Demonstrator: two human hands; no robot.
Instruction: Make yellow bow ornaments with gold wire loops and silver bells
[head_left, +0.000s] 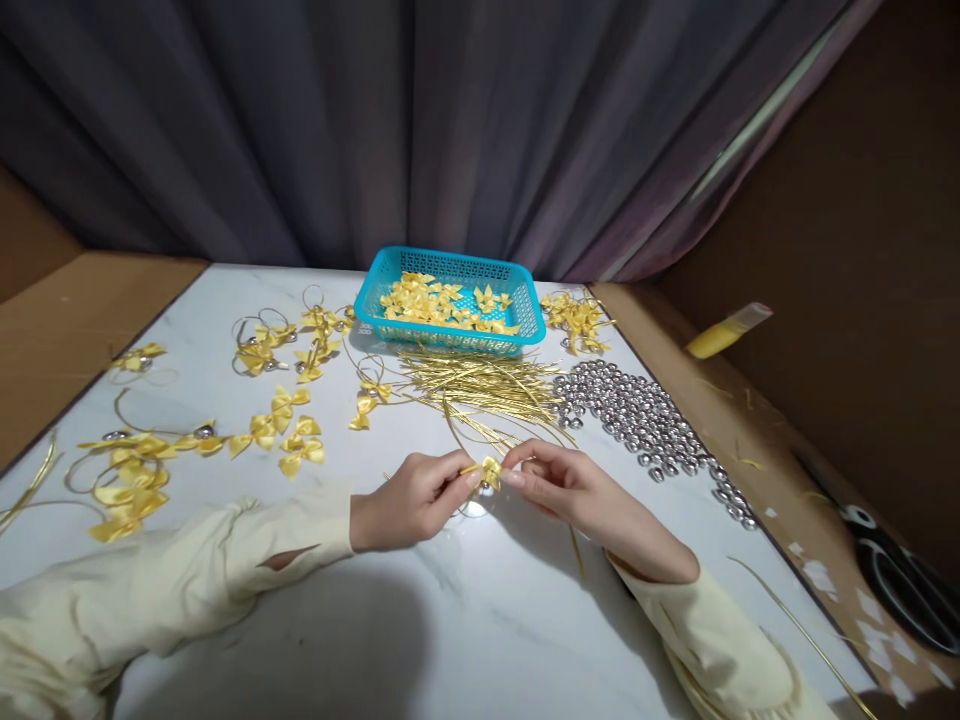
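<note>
I see the left hand (416, 500) and right hand (574, 487) pinch one yellow bow (491, 471) between them, its edges partly hidden. One blue basket (450, 335) sits past both hands.

Dark curtain (337, 130) behind marbled tabletop (517, 630)

No words, nos., brands or signs I can read, e.g. none on the blue basket (373, 283), yellow bows (491, 470), dark curtain (360, 130) or white tabletop (525, 640).
</note>
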